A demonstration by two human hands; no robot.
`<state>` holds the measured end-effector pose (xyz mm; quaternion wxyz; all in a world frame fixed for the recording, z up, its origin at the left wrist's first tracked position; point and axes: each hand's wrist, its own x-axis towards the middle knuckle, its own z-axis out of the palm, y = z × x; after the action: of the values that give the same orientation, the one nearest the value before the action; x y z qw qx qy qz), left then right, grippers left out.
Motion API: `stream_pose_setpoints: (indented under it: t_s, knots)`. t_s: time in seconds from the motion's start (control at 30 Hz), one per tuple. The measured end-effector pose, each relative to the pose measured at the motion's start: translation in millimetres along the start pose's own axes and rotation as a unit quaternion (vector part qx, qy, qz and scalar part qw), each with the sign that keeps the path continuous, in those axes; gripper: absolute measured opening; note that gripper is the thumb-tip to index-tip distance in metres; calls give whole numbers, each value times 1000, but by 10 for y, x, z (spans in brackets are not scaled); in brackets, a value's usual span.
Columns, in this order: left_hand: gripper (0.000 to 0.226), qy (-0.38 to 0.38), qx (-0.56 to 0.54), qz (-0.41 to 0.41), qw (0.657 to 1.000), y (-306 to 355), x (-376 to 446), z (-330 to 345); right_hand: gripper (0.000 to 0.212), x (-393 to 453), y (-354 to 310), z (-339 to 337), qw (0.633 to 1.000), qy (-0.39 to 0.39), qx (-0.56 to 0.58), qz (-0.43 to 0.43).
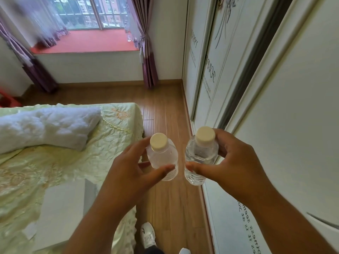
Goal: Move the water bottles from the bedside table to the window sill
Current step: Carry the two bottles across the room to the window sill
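Observation:
I carry two clear water bottles with cream caps, upright, above the wooden floor. My left hand (128,167) grips the left bottle (163,156), thumb across its front and fingers behind. My right hand (231,162) grips the right bottle (200,154) the same way. The two bottles sit side by side with a small gap between them. Far ahead lies the red window sill (86,42) under the window. The bedside table is not in view.
A bed (55,162) with a pale green cover and a white blanket fills the left. A white wardrobe (275,88) runs along the right. Between them a strip of wooden floor (165,103) leads to the window wall. Purple curtains (148,57) hang at both ends of the sill.

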<state>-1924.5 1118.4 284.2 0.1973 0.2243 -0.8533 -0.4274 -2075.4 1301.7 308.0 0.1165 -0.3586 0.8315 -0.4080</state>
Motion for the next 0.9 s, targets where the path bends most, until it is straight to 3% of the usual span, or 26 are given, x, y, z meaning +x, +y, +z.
stream_pose_setpoints:
  t_s: [0.63, 0.9]
  knots:
    - [84, -58, -21, 39, 997, -841, 1722, -717, 75, 1577, -436, 658, 997, 59, -35, 32]
    - [84, -62, -17, 37, 997, -1193, 2121, -1041, 78, 2039, -561, 1042, 998, 43, -30, 38]
